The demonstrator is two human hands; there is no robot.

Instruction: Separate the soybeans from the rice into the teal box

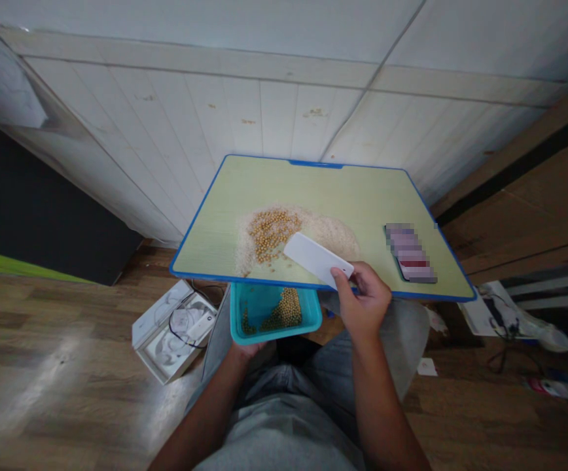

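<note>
My right hand (364, 299) pinches one end of a flat white rectangular piece (316, 256), which has a small dark hole near my thumb. Its far end lies over the edge of a patch of yellow beans (274, 230) mixed with pale grains. To the right of the beans spreads a heap of pale, rice-like grains (334, 234). Just below the table's near edge, a turquoise plastic container (237, 314) holds more beans (288, 307), gathered mostly on its right side. My left hand (249, 348) supports this container from underneath, its fingers mostly hidden.
The small pale-green table (362, 190) has a blue rim and stands against a white panelled wall (274, 104). A phone (410, 254) lies on its right side. An open white box (171, 333) with cables sits on the wooden floor at left. Cardboard (534, 190) stands at right.
</note>
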